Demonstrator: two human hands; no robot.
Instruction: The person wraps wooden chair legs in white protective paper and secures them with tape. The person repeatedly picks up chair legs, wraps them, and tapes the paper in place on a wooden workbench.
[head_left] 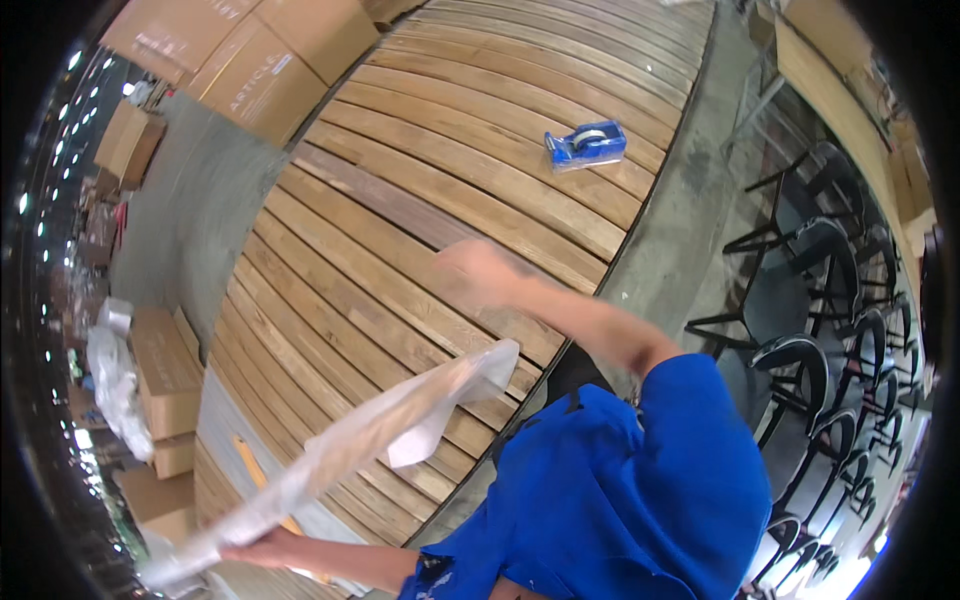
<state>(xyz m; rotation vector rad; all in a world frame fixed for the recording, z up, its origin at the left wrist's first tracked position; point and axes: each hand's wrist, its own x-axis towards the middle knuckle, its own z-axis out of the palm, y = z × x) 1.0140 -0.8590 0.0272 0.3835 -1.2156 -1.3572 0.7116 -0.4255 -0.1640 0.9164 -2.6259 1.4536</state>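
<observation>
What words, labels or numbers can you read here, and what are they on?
Brown cardboard box at upper left: pale lettering, which I won't copy out.
Box left of it: more pale lettering, likewise not copied.
Blue shirt: pale marks on a dark patch, too small to read.

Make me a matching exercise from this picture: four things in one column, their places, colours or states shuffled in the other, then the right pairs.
Things:
1. Tape dispenser
2. Long wrapped piece
3. Right hand
4. Chairs

Places, colours or states:
A. Black, grouped to the right of the slatted wooden surface
B. Blurred, seen against the middle of the slats
C. Gripped near its lower-left end by the left hand
D. Blue, resting on the slats

Pairs: 1-D, 2-C, 3-B, 4-A
</observation>
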